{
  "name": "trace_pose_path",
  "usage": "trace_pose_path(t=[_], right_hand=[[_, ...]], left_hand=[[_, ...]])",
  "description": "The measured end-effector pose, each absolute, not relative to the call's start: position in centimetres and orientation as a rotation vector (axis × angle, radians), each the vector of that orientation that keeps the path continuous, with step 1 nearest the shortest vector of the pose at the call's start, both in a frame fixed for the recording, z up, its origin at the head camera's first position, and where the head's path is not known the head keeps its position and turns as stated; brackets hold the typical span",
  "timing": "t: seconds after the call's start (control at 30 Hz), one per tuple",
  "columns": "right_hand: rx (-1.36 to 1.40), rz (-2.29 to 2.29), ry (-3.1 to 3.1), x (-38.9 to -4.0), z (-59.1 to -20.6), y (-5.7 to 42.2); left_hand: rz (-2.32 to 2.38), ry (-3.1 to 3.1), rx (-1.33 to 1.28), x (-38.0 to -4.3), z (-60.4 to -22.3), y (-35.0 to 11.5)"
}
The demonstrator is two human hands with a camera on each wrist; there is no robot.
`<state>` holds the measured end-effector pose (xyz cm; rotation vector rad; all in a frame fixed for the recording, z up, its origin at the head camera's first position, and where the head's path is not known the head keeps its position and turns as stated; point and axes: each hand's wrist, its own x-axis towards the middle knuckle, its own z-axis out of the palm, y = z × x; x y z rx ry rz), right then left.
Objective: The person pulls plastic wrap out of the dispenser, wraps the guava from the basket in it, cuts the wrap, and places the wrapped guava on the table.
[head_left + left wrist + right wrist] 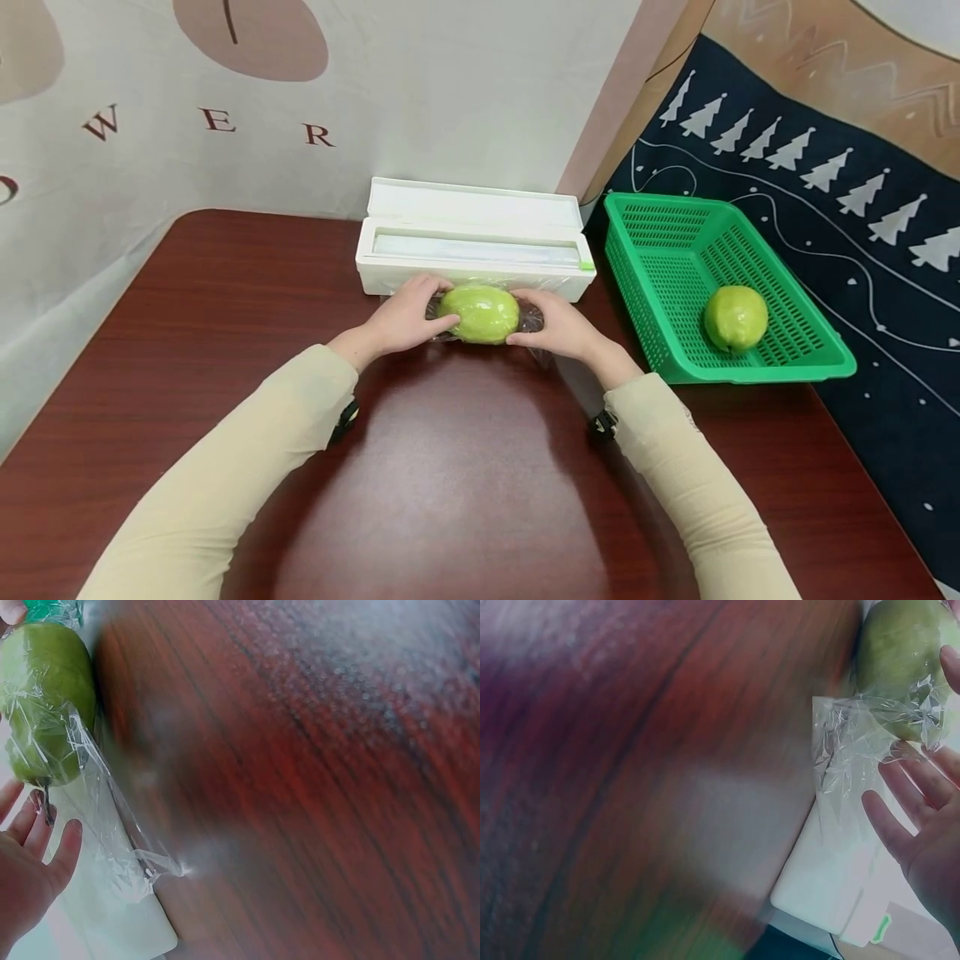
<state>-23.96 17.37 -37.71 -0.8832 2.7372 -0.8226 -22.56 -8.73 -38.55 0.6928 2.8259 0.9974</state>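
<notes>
A green pear (480, 314), wrapped in clear plastic film (105, 817), lies on its side in front of the white film box (480, 271). My left hand (408, 317) holds its left end, thumb in front and fingers behind. At the other end my right hand (558, 323) grips it the same way. Loose film bunches around both ends, under my fingers. The left wrist view shows the pear's dark stem (47, 801) near my left fingertips. In the right wrist view, crumpled film (840, 742) sticks out beside the pear.
The film box's lid (476, 200) is raised against the wall. To the right stands a green plastic basket (630, 275) with another green pear (736, 319) in it. The brown wooden table (450, 492) reaches to the printed curtain behind.
</notes>
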Motion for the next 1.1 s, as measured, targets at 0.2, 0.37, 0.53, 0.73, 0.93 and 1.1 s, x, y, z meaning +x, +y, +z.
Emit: trace_pose_path(t=[0.2, 0.37, 0.53, 0.73, 0.93, 1.1], right_hand=[[-0.871, -0.805, 2.746, -23.8, -37.5, 17.5], [-0.865, -0.807, 2.742, -23.7, -37.3, 17.7], [-0.842, -0.791, 2.756, -23.6, -37.1, 18.0], [-0.843, -0.755, 2.769, -23.6, -37.0, 18.3], [-0.83, -0.711, 2.766, -23.4, -37.1, 18.7], [-0.788, -0.702, 2.752, -23.3, -37.1, 19.1]], left_hand=[[1.006, 2.833, 0.656, -22.3, -38.0, -8.9], [0.995, 2.853, 0.627, -22.1, -37.8, -9.4], [0.982, 2.856, 0.607, -22.0, -37.6, -9.8], [0.986, 2.859, 0.62, -22.0, -37.8, -10.4], [1.018, 2.87, 0.614, -21.9, -38.2, -11.0], [0.995, 2.891, 0.598, -21.8, -38.4, -11.6]])
